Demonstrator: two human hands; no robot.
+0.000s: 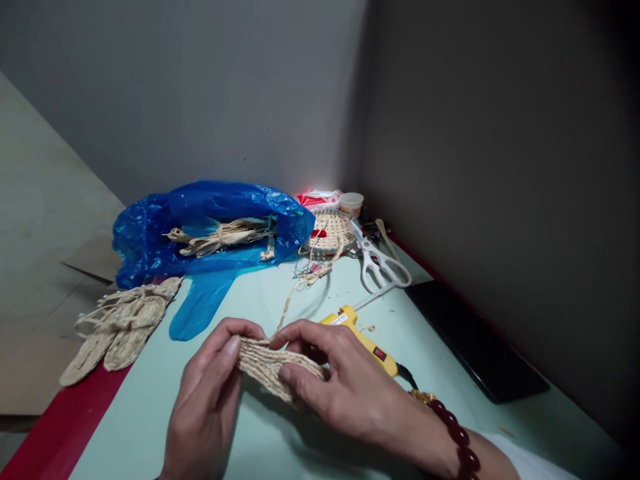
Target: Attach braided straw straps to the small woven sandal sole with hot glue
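Between my two hands is a flat piece of coiled straw braid (267,367), its rows lying side by side. My left hand (213,387) grips its left end, thumb on top. My right hand (335,373) is closed on its right part, thumb on the near face and fingers behind. From the top edge a loose braided straw cord (287,303) runs up and away across the table. A yellow glue gun (367,340) with a white stick in its back lies just beyond my right hand, partly hidden by it.
At the back left, a blue plastic bag (210,197) holds a bundle of dried straw (225,235). Woven straw sandals (125,327) lie on the left edge. White scissors (383,263), a round woven basket (330,232) and a small cup (351,202) stand near the wall. A black tablet-like slab (477,340) lies right.
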